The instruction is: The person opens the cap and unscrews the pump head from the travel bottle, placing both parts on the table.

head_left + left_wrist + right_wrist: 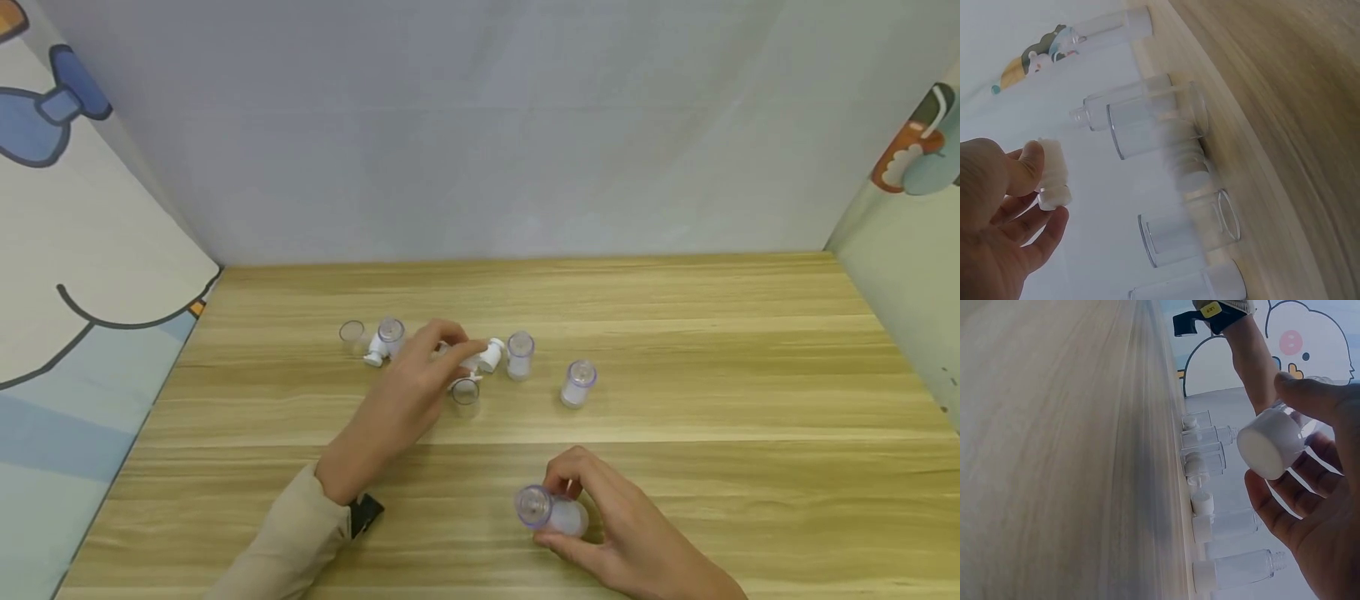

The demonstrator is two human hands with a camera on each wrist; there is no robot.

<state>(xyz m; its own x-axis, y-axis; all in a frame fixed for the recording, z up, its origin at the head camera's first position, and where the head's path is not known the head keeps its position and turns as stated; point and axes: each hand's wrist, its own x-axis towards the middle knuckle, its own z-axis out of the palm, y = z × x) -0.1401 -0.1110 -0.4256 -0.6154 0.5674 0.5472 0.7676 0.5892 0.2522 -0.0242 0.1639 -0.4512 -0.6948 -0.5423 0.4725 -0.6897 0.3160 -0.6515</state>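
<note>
My left hand (408,387) is raised over the cluster of parts and pinches a small white pump head (1054,175) between thumb and fingers, plainest in the left wrist view. My right hand (626,529) holds a clear bottle (551,512) with a white base, tilted, near the table's front. In the right wrist view the bottle's round white base (1269,447) faces the camera, with the thumb (1307,397) on its side. Below the left hand are an upright clear cylindrical cover (465,400) and another white pump head (491,356).
Two more clear bottles with white bases (520,357) (577,385) stand to the right of the left hand. At its left are another bottle (391,333), a clear cover (352,336) and a white pump head (376,352). A pale wall (525,150) bounds the wooden table (712,375).
</note>
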